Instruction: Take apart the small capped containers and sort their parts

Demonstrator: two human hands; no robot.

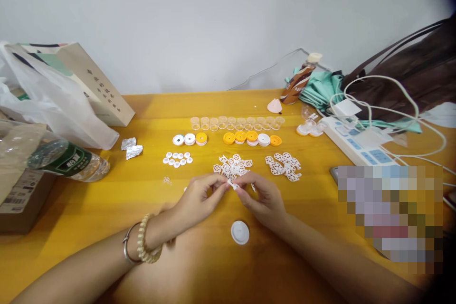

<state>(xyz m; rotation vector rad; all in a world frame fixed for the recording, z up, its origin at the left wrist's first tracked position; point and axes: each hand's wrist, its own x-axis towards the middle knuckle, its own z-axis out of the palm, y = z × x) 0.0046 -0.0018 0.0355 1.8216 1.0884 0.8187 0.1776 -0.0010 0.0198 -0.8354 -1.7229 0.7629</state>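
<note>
My left hand (pixel 201 197) and my right hand (pixel 263 197) meet over the yellow table (pixel 107 199), both pinching one small white lattice piece (pixel 233 184) between their fingertips. Just beyond them lie two heaps of white lattice pieces (pixel 233 165) (pixel 284 166). A white round cap (pixel 240 232) lies near my right wrist. Further back stand a row of small clear cups (pixel 235 123) and a row of orange and white discs (pixel 228 138). Small white rings (pixel 177 158) lie to the left. My left wrist wears a bead bracelet and a metal bangle.
A lying water bottle (pixel 71 161), a plastic bag (pixel 53 99), a book (pixel 96 85) and a cardboard box (pixel 21 199) crowd the left. Two foil scraps (pixel 131 148) lie nearby. At the right are a power strip (pixel 359 142) with white cables, a drink bottle (pixel 299 80), teal cloth and a brown bag (pixel 409 76).
</note>
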